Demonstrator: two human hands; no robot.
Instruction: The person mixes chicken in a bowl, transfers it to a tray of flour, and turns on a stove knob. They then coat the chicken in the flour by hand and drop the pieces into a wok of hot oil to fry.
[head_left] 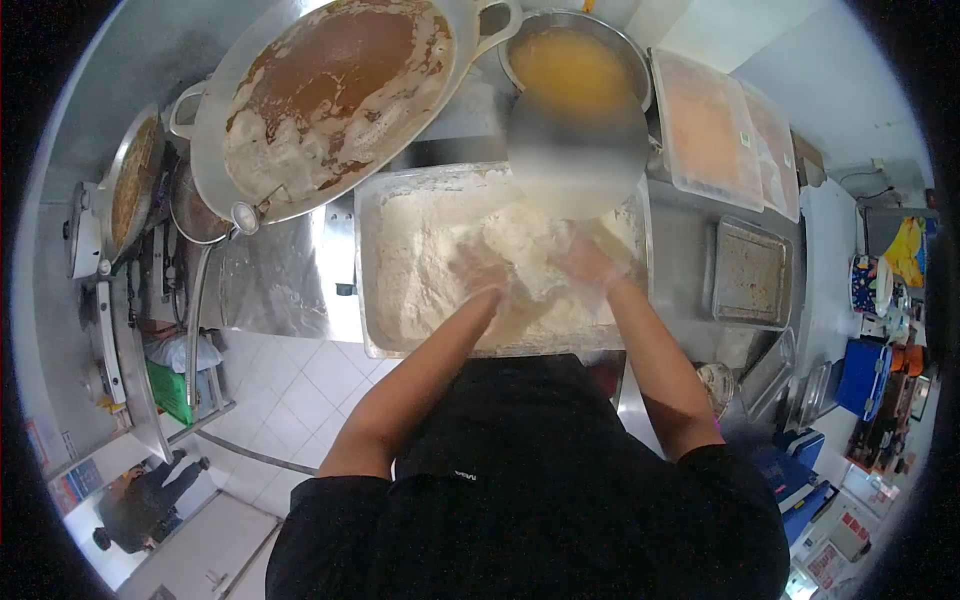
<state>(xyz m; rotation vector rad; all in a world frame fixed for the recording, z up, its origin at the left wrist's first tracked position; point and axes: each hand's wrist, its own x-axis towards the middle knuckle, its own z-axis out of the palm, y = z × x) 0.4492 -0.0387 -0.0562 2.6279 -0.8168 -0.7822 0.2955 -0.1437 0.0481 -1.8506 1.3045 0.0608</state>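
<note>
A large metal tray (pixel 368 285) holds a thick layer of pale flour-like powder (pixel 415 240). Both of my hands are down in it, apparently in thin clear gloves dusted white. My left hand (pixel 481 270) rests in the powder left of the tray's middle, its fingers stretched forward and apart. To its right, my right hand (pixel 590 258) reaches in with fingers extended, partly blurred and coated. I see no object held in either hand. Whether anything lies under the powder is hidden.
A big two-handled pan (pixel 215 165) of brown, foamy liquid stands beyond the tray at left. Behind the tray sits a bowl (pixel 640 60) of yellowish contents, partly blurred. Lidded plastic containers (pixel 705 130) and a shallow pan (pixel 752 275) are at right. A person (pixel 145 505) is at lower left.
</note>
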